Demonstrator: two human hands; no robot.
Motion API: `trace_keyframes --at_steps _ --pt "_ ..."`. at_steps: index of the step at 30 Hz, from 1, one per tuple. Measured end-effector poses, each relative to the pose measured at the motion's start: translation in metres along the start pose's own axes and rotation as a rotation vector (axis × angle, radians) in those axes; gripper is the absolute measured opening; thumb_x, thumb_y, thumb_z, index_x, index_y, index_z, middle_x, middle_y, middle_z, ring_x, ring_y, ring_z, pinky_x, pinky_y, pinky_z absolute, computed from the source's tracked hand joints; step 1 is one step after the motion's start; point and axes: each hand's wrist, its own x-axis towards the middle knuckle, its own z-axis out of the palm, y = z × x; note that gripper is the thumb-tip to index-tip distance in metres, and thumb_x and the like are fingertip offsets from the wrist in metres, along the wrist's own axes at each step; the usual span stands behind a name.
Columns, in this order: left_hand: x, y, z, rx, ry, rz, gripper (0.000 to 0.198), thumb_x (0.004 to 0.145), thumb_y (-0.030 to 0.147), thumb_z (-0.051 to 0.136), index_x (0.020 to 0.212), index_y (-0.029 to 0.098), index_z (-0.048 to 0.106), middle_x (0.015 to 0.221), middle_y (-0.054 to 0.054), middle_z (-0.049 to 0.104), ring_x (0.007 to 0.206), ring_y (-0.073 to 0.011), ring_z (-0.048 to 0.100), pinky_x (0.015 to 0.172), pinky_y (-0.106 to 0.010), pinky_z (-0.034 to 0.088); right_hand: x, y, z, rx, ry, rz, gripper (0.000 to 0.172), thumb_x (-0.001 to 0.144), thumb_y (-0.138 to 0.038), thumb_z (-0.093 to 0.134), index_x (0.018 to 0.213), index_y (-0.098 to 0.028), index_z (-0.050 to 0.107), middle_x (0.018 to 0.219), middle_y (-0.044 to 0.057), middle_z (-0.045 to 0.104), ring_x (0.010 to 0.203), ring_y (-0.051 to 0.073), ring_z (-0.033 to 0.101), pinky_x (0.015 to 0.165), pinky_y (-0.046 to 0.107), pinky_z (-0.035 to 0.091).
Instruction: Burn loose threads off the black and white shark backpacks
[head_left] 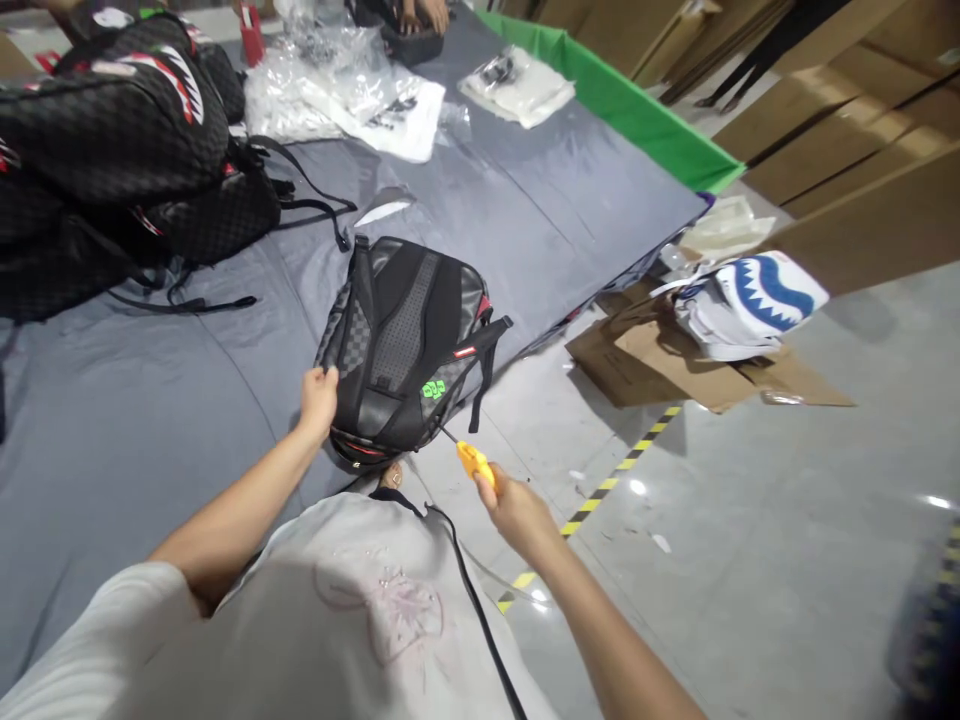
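Note:
A black checkered backpack [409, 340] lies back-side up at the near edge of a grey-covered table [150, 420], with a green tag on its lower part. My left hand [318, 398] grips the backpack's lower left corner, fingers closed on the fabric. My right hand [516, 510] is closed round a small yellow tool [475, 462] whose thin metal tip points at the backpack's bottom right edge, close to the green tag.
A pile of black backpacks [112, 160] fills the table's far left. Clear plastic bags [360, 90] lie at the back, where another person's hands [420, 15] rest on a bag. On the floor to the right sit flattened cardboard [645, 360] and a white-and-blue backpack [750, 300].

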Motion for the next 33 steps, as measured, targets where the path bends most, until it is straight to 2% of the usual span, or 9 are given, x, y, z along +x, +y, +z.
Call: trace_keyframes --at_steps 2,5,11,15,18,21,24,27,33 --pt "0.015 -0.004 -0.016 -0.111 -0.039 -0.170 0.023 0.099 0.028 0.041 0.105 0.014 0.058 0.096 -0.009 0.065 0.091 -0.0154 0.066 0.082 -0.030 0.057 0.003 -0.010 0.023 -0.059 0.054 0.014 0.033 0.103 -0.040 0.029 0.115 -0.021 0.053 0.087 0.008 0.073 0.081 0.023 0.070 0.059 0.028 0.034" --pt "0.028 -0.002 -0.019 -0.312 -0.129 -0.340 0.015 0.098 0.023 0.046 0.089 0.016 0.055 0.076 -0.001 0.060 0.063 -0.0075 0.060 0.063 -0.020 0.055 0.011 -0.022 0.046 -0.113 0.107 0.010 0.032 0.103 -0.039 0.030 0.114 -0.020 0.053 0.085 0.009 0.073 0.079 0.025 0.071 0.059 0.030 0.036" --pt "0.029 0.003 -0.006 -0.627 -0.363 -0.471 0.031 0.094 0.042 0.057 0.077 0.017 0.051 0.060 0.005 0.048 0.041 -0.0031 0.045 0.034 -0.011 0.033 0.031 -0.034 0.064 -0.127 0.161 -0.029 0.031 0.103 -0.035 0.034 0.119 -0.016 0.051 0.086 0.014 0.074 0.080 0.028 0.072 0.061 0.031 0.041" --pt "0.027 -0.003 0.000 -0.723 -0.543 -0.541 0.034 0.094 0.047 0.053 0.079 0.016 0.053 0.059 0.004 0.051 0.040 -0.0061 0.049 0.030 -0.014 0.032 0.048 -0.046 0.068 -0.115 0.167 -0.107 0.031 0.102 -0.039 0.038 0.124 -0.020 0.050 0.089 0.010 0.074 0.083 0.024 0.072 0.064 0.028 0.041" --pt "0.029 -0.009 0.003 -0.785 -0.632 -0.553 0.031 0.095 0.045 0.052 0.085 0.015 0.056 0.065 0.002 0.058 0.044 -0.0078 0.055 0.032 -0.015 0.038 0.056 -0.051 0.077 -0.100 0.187 -0.124 0.032 0.101 -0.042 0.042 0.127 -0.023 0.050 0.093 0.006 0.074 0.085 0.021 0.072 0.065 0.027 0.039" --pt "0.032 -0.016 0.002 -0.857 -0.666 -0.521 0.031 0.098 0.044 0.046 0.092 0.015 0.058 0.076 -0.001 0.064 0.056 -0.0098 0.064 0.043 -0.017 0.051 0.057 -0.046 0.090 -0.079 0.234 -0.026 0.033 0.103 -0.039 0.038 0.129 -0.021 0.048 0.092 0.006 0.074 0.080 0.020 0.071 0.061 0.027 0.035" --pt "0.035 -0.022 -0.001 -0.879 -0.708 -0.519 0.032 0.100 0.040 0.041 0.092 0.015 0.059 0.080 -0.004 0.067 0.064 -0.0139 0.069 0.048 -0.022 0.056 0.061 -0.036 0.096 -0.062 0.293 0.133 0.035 0.105 -0.033 0.031 0.131 -0.013 0.044 0.087 0.009 0.073 0.074 0.020 0.070 0.057 0.028 0.031" --pt "0.036 -0.023 -0.002 -0.881 -0.736 -0.533 0.036 0.101 0.041 0.038 0.084 0.015 0.057 0.081 -0.006 0.068 0.065 -0.0161 0.070 0.047 -0.025 0.057 0.078 -0.030 0.091 -0.047 0.341 0.188 0.035 0.105 -0.035 0.030 0.130 -0.013 0.043 0.091 0.010 0.072 0.076 0.019 0.069 0.057 0.028 0.031" --pt "0.038 -0.018 0.001 -0.887 -0.742 -0.560 0.046 0.097 0.055 0.038 0.086 0.016 0.059 0.075 -0.004 0.069 0.055 -0.0133 0.066 0.040 -0.019 0.048 0.115 -0.024 0.082 -0.059 0.331 0.131 0.033 0.103 -0.038 0.037 0.124 -0.014 0.046 0.091 0.010 0.070 0.076 0.019 0.068 0.057 0.027 0.033"
